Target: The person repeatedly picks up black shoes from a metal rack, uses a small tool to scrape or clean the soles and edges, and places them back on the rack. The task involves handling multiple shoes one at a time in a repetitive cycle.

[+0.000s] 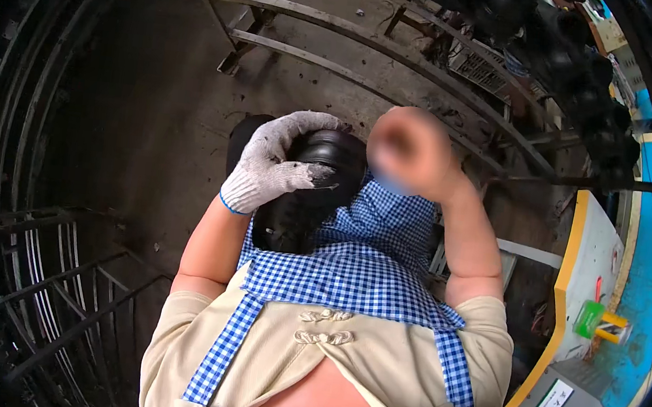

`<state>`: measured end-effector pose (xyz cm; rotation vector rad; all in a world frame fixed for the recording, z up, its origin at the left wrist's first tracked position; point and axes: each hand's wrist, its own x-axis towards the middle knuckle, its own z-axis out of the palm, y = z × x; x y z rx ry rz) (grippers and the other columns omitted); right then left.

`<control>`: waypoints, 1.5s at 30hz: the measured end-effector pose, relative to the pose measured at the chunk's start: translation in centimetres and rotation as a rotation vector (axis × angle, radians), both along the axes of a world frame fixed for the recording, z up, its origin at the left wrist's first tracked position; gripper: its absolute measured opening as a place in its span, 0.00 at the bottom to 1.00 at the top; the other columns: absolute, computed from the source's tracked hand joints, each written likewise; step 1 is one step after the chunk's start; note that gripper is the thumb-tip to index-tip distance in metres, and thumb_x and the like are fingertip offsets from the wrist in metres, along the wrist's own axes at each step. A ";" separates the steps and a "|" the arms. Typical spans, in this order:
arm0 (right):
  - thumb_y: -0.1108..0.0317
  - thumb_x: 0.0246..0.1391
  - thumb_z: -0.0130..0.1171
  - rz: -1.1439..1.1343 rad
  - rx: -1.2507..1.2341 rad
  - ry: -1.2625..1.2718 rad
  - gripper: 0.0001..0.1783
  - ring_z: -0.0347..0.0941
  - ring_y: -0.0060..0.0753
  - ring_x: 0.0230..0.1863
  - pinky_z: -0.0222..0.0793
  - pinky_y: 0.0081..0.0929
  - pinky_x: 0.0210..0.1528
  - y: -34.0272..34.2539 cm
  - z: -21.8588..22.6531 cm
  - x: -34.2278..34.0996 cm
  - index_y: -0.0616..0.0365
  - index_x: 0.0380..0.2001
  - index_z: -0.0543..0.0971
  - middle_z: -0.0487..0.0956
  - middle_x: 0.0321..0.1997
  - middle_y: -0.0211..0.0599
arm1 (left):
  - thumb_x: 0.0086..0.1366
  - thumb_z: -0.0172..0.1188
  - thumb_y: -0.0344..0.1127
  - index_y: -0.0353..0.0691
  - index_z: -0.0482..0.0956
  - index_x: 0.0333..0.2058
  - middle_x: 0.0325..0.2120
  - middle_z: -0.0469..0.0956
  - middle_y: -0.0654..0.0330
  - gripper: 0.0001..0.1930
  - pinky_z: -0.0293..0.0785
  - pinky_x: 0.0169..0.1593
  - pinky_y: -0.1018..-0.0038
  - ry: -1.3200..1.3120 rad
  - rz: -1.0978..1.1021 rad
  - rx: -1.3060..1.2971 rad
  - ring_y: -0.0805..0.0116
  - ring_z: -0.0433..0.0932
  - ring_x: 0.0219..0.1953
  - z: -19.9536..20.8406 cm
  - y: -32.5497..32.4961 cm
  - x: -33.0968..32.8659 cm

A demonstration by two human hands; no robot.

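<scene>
My left hand (pixel 279 155), in a white knitted glove with dirty fingertips, is wrapped around a glossy black rubber piece (pixel 328 150). Its top is rounded and ridged, and it rests over my lap; whether it is a boot or another moulded part I cannot tell. Below the glove, a darker, rough-textured black part (pixel 284 219) lies against my blue checked apron (pixel 350 277). My right hand (pixel 411 153) is bare and raised just right of the black piece, apart from it. Blur covers its fingers, so what they hold, if anything, does not show.
Metal rails (pixel 344 27) cross the floor ahead. Black moulded pieces (pixel 571 62) crowd a rack at the upper right, near a plastic crate (pixel 475 68). A yellow-edged panel (pixel 572 285) and a grey box (pixel 563 403) stand at my right. Metal racks (pixel 71 288) line my left.
</scene>
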<state>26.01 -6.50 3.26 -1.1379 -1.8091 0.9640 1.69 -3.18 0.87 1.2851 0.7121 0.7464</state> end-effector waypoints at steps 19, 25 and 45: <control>0.78 0.44 0.63 -0.070 0.443 -0.523 0.23 0.73 0.31 0.21 0.68 0.27 0.22 -3.4 3.5 0.1 0.46 0.46 0.83 0.75 0.28 0.35 | 0.40 0.79 0.43 0.33 0.74 0.51 0.45 0.78 0.57 0.39 0.73 0.55 0.70 -0.052 0.143 0.019 0.66 0.77 0.47 0.1 -0.1 -0.7; 0.80 0.45 0.63 -0.092 0.461 -0.457 0.22 0.73 0.31 0.23 0.68 0.26 0.23 -2.6 3.7 -1.3 0.50 0.46 0.83 0.75 0.28 0.37 | 0.40 0.79 0.44 0.33 0.74 0.51 0.45 0.78 0.56 0.39 0.73 0.55 0.69 -0.025 0.121 0.062 0.66 0.77 0.47 0.0 -0.4 -0.4; 0.64 0.36 0.78 -0.102 0.137 -0.029 0.60 0.75 0.50 0.55 0.76 0.39 0.52 -5.8 -11.0 -2.1 0.53 0.69 0.51 0.71 0.60 0.52 | 0.65 0.60 0.48 0.40 0.72 0.51 0.46 0.76 0.50 0.22 0.81 0.45 0.57 -0.799 0.575 -0.587 0.54 0.80 0.42 -3.7 6.6 -3.3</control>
